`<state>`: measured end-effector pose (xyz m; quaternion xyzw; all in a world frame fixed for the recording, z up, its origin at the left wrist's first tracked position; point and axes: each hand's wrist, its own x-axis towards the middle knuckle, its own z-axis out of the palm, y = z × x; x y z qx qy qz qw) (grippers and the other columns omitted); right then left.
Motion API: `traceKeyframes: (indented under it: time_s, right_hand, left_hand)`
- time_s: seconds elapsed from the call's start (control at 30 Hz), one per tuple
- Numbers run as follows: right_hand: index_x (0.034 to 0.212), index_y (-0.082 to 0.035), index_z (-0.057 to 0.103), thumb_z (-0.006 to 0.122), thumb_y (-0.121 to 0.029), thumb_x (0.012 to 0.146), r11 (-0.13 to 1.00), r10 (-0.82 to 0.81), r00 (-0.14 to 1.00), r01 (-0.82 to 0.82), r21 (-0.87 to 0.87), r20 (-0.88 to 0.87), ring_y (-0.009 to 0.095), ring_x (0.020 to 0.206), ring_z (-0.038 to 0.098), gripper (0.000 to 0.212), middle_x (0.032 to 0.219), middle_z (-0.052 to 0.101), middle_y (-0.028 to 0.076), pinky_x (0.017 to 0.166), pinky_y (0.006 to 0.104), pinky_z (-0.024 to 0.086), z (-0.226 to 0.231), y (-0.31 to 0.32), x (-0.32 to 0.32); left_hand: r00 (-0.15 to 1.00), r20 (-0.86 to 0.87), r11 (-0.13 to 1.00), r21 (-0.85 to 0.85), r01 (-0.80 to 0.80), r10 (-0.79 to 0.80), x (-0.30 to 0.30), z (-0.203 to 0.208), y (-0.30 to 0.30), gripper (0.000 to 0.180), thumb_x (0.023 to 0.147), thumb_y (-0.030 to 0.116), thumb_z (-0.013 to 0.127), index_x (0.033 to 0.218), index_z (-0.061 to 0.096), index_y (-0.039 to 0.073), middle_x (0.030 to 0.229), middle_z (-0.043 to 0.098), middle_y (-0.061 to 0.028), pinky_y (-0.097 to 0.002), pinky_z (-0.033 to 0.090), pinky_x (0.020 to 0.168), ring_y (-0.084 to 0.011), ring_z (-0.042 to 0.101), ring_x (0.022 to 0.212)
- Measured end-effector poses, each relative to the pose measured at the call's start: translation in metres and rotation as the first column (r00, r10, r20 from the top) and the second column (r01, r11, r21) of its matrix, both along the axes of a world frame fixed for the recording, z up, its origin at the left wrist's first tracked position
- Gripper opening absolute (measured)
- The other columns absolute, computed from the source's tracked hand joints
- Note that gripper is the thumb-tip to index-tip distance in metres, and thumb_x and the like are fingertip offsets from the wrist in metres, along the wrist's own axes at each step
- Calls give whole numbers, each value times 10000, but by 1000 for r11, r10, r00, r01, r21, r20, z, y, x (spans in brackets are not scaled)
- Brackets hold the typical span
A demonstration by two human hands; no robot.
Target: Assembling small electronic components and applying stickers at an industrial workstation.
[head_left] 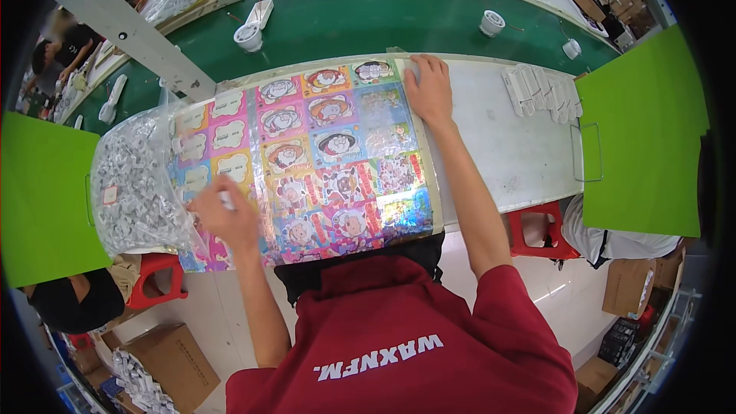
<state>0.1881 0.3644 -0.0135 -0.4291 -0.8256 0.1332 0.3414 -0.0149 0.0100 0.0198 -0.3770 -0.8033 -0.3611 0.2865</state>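
My left hand is closed round a small white plastic piece, over the left part of a colourful cartoon-printed mat. Motion blurs this hand a little, and the piece is mostly hidden by the fingers. Beside it on the left lies a clear plastic bag filled with many small white-grey parts. My right hand rests at the mat's far right corner, fingers stretched toward the table's far edge, holding nothing that I can see.
A green conveyor belt carries round white fittings with wires beyond the table. White elongated parts lie at the right. Green panels flank both sides, and a metal post rises at the far left. Red stools stand below.
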Motion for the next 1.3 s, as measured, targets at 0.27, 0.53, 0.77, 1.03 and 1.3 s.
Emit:
traceKeyframes:
  time_s: [0.27,0.53,0.77,1.03,1.3]
  right_hand:
    - [1116,-57,714,667,-173,891,991,62,998,-63,115,5,351,1199,544,257,1172,660,156,1041,439,439,-1,33,9]
    - [1397,-71,508,743,-221,810,838,-452,864,327,438,220,357,1284,507,650,1373,565,159,1079,461,429,34,204,62]
    - [1342,-65,544,787,-241,770,965,-260,920,254,58,294,393,1195,561,646,1287,572,167,1004,469,495,29,246,87]
    - [1173,-41,630,897,-242,646,943,223,974,-225,245,37,381,984,577,623,1065,585,162,846,454,476,67,-1,5]
    - [1254,-39,637,921,-275,653,885,456,889,-458,88,43,323,982,548,705,1063,563,142,837,439,452,51,-185,-2]
  left_hand:
    - [941,188,910,-259,325,-282,36,-10,26,167,841,76,686,1006,671,54,816,600,-110,-418,470,657,-306,593,738]
    - [942,206,914,-257,313,-264,34,-6,27,140,836,54,687,973,663,36,790,606,-116,-413,473,628,-294,610,695]
    - [934,209,909,-246,337,-290,33,-6,36,156,816,58,696,966,662,30,778,601,-106,-402,471,617,-284,604,681]
    - [950,217,933,-233,273,-224,35,-9,24,177,808,68,702,981,676,44,824,642,-113,-410,502,685,-304,633,757]
    - [692,678,965,120,231,-250,55,9,16,202,874,34,725,1069,674,35,731,598,-47,-277,439,587,-114,559,647]
